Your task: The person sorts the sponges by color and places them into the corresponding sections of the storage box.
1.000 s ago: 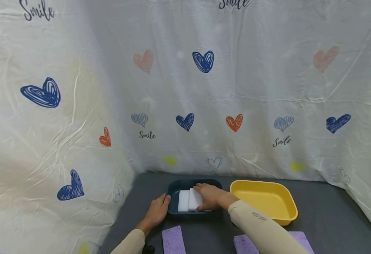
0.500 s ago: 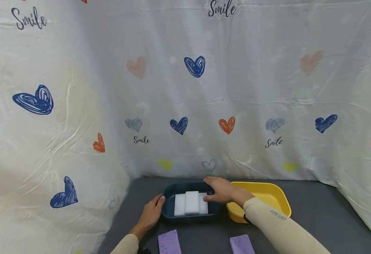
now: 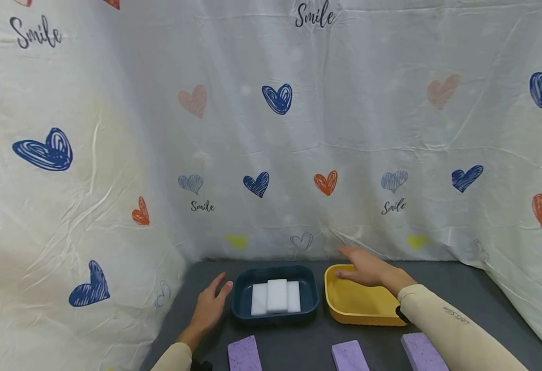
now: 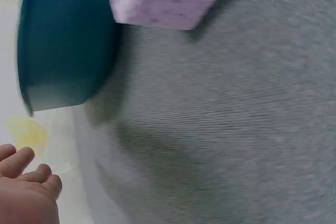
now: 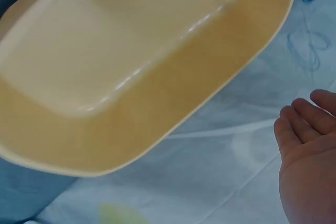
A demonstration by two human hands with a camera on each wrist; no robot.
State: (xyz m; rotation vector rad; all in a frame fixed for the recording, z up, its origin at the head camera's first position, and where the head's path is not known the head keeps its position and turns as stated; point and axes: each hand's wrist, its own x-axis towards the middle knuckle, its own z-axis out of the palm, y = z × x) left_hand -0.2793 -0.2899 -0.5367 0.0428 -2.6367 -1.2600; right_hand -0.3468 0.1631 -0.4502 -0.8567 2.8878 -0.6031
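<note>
In the head view a dark blue tub holds several white sponge-like blocks, lying side by side with the middle one raised on the others. My left hand is just left of the tub, fingers straight and holding nothing; the left wrist view shows its fingers apart from the tub wall. Over the far part of a yellow tub my right hand is held with fingers extended. Nothing is in that hand. The yellow tub's inside is bare in the right wrist view.
Three purple speckled blocks lie along the near side of the dark grey table: a left block, a middle block and a right block. Behind the table hangs a white curtain printed with hearts.
My right hand has left the white blocks and moved right, over the yellow tub. My left hand has let go of the blue tub's rim and drawn slightly left. The head view has shifted a little.
</note>
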